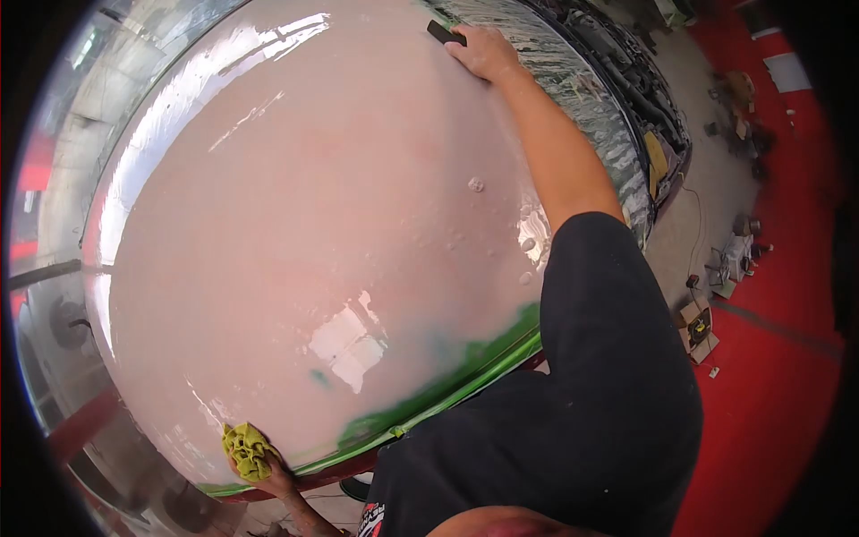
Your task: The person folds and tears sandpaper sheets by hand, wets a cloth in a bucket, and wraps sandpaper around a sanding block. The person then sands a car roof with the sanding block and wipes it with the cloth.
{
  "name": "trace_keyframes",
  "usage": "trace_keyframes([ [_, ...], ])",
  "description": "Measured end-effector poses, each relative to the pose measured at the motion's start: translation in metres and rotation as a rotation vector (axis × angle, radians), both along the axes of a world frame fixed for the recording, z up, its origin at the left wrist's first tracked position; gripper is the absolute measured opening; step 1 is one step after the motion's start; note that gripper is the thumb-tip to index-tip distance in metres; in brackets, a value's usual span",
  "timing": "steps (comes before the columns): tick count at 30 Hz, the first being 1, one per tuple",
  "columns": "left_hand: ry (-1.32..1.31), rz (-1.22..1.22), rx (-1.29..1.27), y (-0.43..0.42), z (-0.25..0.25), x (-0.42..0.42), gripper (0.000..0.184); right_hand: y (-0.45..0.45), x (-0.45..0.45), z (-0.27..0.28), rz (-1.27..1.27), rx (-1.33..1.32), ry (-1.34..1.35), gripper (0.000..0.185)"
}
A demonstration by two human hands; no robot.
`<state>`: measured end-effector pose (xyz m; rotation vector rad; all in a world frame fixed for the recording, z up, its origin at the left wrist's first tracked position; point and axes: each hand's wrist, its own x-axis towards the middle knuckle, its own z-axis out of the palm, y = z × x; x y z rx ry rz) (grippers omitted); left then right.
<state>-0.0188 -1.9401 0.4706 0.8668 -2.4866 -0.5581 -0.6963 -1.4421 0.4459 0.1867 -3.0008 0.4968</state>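
A wet, pinkish-grey car roof [295, 206] fills most of the view, with suds, shiny reflections and a green painted strip [456, 376] along its near edge. My right hand [488, 54] reaches to the far right part of the roof, its fingers closed on a black sanding block [445, 34] against the surface. At the near left corner, my left hand [276, 481] grips a crumpled yellow-green cloth [250, 450] that rests on the roof. The cloth hides most of the left fingers.
Wet clear plastic sheeting [564, 80] covers the windshield area at the right, beside an exposed engine bay [640, 80]. Boxes [698, 331], tools and a cable lie on the grey and red floor [761, 403]. Another vehicle [54, 331] stands at the left.
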Motion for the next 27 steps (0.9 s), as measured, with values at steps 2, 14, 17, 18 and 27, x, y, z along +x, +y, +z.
trace_keyframes([
  [2,0.016,-0.002,0.054,0.0,-0.001,-0.003,0.064,0.031,0.074,0.006,0.051,0.003,0.063,0.05],
  [14,0.059,-0.086,0.07,-0.015,-0.008,0.001,0.061,0.129,0.372,0.02,-0.019,-0.061,0.077,0.045],
  [17,0.121,-0.052,0.142,-0.014,-0.014,0.006,0.064,0.102,0.289,0.017,0.018,-0.087,0.113,0.044],
  [18,0.13,-0.037,0.136,-0.014,-0.015,0.008,0.064,0.092,0.251,0.009,0.053,-0.055,0.17,0.044],
  [27,0.091,0.06,0.203,-0.001,-0.005,0.005,0.071,-0.057,-0.081,-0.007,0.002,0.124,-0.002,0.042],
])
